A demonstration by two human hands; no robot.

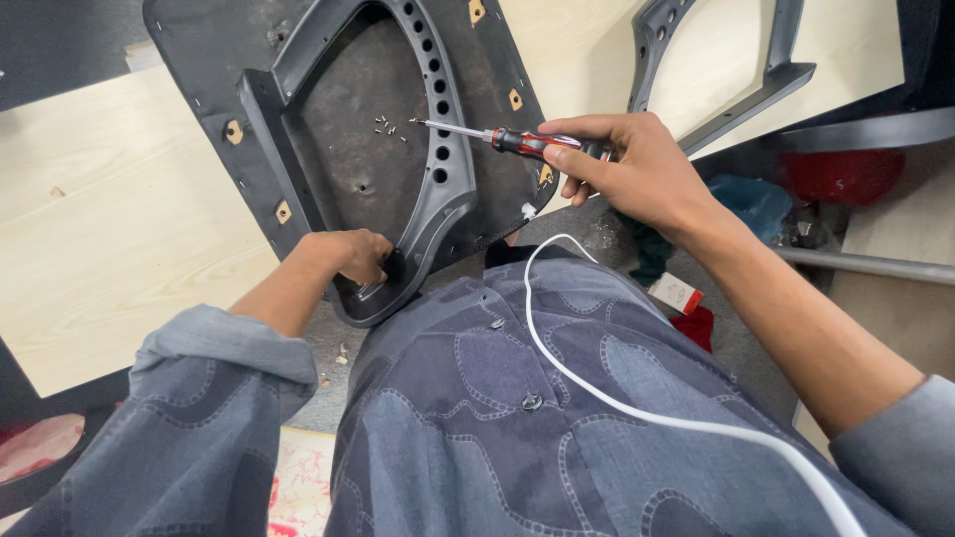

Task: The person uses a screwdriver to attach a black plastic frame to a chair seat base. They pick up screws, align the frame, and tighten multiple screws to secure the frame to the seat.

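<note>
Right hand (637, 169) grip closed around red-and-black screwdriver (497, 137), tip hanging over dark seat panel (368, 139), driving nothing. Left hand (353, 257) clamps near end of grey plastic frame (438, 189), holding it to panel. Loose screws (388, 125) lie just beyond tip (none visibly seated, so fastening looks barely begun). Frame rails hem tip both sides; open room back toward wrist, over table (109, 219).

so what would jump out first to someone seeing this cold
The right hand holds a red-handled screwdriver, its tip over the dark seat panel at top centre. The left hand grips the grey plastic frame at the panel's lower edge. A few small screws lie loose on the panel.
</note>
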